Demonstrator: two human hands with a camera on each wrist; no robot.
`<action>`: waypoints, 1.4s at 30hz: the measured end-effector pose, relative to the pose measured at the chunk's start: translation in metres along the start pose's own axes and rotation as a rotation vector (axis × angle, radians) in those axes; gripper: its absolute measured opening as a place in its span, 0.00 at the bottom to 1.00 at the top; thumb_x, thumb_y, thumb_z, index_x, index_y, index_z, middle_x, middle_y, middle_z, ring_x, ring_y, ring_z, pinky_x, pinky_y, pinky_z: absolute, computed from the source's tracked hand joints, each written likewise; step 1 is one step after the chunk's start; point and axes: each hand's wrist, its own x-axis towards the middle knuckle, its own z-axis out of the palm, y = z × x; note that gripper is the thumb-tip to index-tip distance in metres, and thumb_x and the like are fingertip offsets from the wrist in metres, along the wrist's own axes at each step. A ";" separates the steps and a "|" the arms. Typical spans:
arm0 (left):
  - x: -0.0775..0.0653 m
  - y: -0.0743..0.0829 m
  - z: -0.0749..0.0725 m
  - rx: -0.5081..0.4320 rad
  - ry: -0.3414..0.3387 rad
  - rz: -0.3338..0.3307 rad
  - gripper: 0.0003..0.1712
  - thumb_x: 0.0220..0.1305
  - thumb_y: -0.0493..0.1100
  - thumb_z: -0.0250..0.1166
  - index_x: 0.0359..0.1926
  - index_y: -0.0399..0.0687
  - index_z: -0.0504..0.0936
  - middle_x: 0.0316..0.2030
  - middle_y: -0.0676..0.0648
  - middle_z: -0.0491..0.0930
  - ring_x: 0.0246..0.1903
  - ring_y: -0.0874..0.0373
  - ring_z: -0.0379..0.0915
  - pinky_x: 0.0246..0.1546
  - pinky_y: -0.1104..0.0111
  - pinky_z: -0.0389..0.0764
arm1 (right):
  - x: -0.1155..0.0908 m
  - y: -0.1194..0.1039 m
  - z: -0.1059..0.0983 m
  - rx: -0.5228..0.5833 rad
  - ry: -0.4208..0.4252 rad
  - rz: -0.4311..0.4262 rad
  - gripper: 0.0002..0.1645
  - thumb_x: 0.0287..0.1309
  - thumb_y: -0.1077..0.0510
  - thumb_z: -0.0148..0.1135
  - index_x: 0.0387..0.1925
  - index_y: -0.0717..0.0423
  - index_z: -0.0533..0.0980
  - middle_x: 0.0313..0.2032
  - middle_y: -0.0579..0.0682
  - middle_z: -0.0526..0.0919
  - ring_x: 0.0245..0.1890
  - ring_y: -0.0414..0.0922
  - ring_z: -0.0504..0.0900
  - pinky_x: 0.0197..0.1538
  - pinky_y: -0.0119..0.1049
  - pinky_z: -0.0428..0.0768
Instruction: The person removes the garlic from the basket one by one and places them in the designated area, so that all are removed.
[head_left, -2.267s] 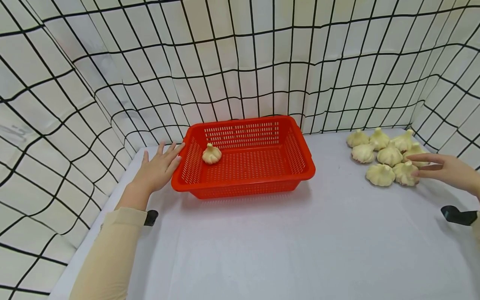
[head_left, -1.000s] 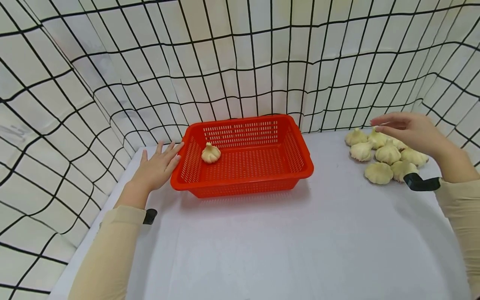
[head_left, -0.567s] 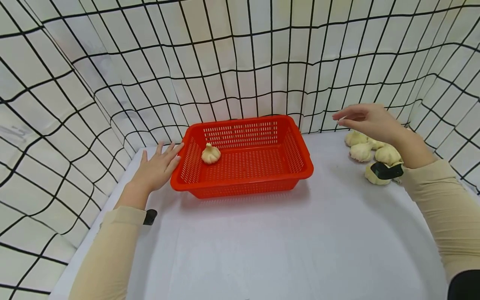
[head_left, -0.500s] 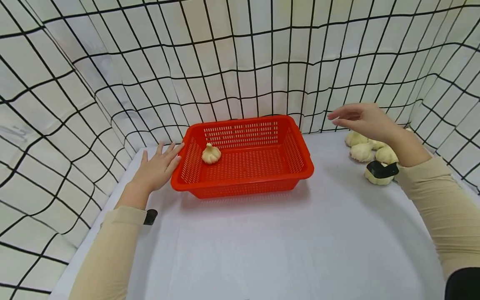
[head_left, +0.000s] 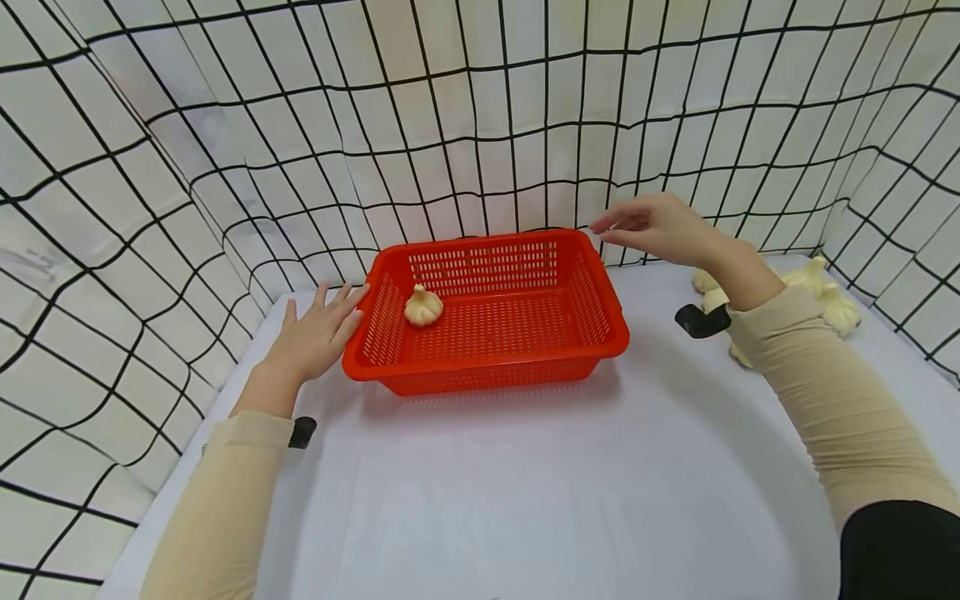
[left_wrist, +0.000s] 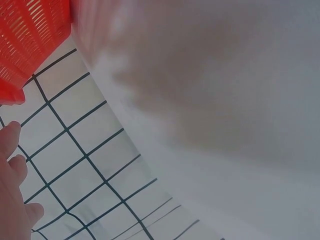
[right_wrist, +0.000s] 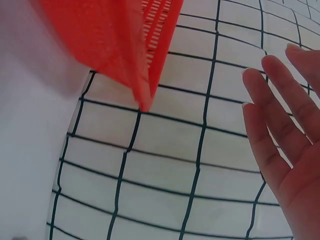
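My left hand [head_left: 311, 340] lies with fingers spread, its fingertips right at the left rim of a red plastic basket [head_left: 491, 364]. In the left wrist view only several fingertips [left_wrist: 17, 167] show, close to the basket's corner. One garlic bulb [head_left: 423, 307] sits inside the basket at its left end. My right hand [head_left: 663, 227] hovers just beyond the basket's back right corner. The right wrist view shows its palm [right_wrist: 307, 175] with extended fingers and nothing held. Behind the right forearm, several more garlic bulbs [head_left: 840, 308] lie on the table, partly hidden by the sleeve.
A white table [head_left: 510, 475] carries everything. White walls covered in a black grid net [head_left: 487, 125] rise along the back, left and right sides. A black device [head_left: 701, 321] is fixed at the right wrist, another black device [head_left: 302, 432] at the left.
My right hand has travelled left from the garlic pile at the far right to the basket's back right corner. My left hand, the basket and the bulb inside it have stayed put.
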 end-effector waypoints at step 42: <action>0.000 0.000 -0.001 0.009 -0.007 -0.015 0.38 0.81 0.65 0.32 0.83 0.58 0.47 0.81 0.41 0.44 0.79 0.38 0.24 0.68 0.33 0.21 | 0.129 -0.047 0.125 0.039 -0.379 -0.041 0.17 0.70 0.62 0.64 0.58 0.59 0.81 0.55 0.56 0.84 0.58 0.48 0.78 0.64 0.43 0.75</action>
